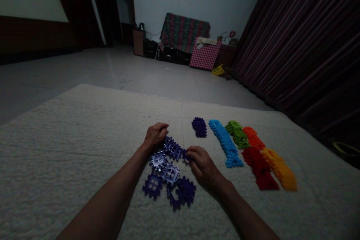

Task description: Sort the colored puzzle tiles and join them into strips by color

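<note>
Several purple notched plastic pieces lie in a loose, overlapping group on the cream mat, some with window-like openings. My left hand is at the upper left edge of this group, its fingers curled; what they hold, if anything, is hidden. At the group's right side, my right hand has its thumb and fingers closed on a small purple piece. A smaller stack of purple pieces lies apart, beyond my right hand.
To the right lie overlapping rows of blue, green, orange, red and yellow pieces. The cream mat covers the floor. A cloth-covered cabinet and dark curtain stand beyond.
</note>
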A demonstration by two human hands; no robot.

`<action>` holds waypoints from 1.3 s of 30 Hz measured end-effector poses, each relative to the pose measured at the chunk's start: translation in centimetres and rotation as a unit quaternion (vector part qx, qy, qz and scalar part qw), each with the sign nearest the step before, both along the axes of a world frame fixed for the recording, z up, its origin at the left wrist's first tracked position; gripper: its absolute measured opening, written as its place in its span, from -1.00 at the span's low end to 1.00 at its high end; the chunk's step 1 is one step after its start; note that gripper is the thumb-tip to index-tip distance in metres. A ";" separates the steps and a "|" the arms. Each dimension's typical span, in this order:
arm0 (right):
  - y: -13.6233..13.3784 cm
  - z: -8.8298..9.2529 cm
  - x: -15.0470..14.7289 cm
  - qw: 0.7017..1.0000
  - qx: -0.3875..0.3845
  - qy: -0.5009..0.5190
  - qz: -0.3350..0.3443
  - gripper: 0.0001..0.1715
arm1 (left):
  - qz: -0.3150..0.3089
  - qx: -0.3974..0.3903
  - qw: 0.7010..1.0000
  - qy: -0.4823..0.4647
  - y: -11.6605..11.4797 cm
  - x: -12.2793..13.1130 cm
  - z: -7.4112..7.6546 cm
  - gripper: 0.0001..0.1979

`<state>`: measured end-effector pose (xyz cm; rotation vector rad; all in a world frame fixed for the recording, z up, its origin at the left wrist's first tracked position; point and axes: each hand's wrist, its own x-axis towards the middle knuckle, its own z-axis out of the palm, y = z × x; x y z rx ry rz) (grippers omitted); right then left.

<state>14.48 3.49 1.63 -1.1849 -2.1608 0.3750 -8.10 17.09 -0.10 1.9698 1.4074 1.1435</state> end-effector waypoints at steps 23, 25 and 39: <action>0.1 0.5 -1.7 0.946 -0.031 -0.125 -0.296 -0.33 | 0.000 0.007 1.000 0.003 0.2 0.0 -0.3 -0.74; 0.0 0.4 -2.1 0.950 -0.036 -0.123 -0.284 -0.40 | -0.001 0.012 1.000 0.003 0.2 0.0 -0.4 -0.74; 6.8 -1.1 1.3 0.927 0.154 0.024 -0.342 -0.33 | -0.006 0.018 1.000 0.010 0.1 -0.1 -0.3 -0.73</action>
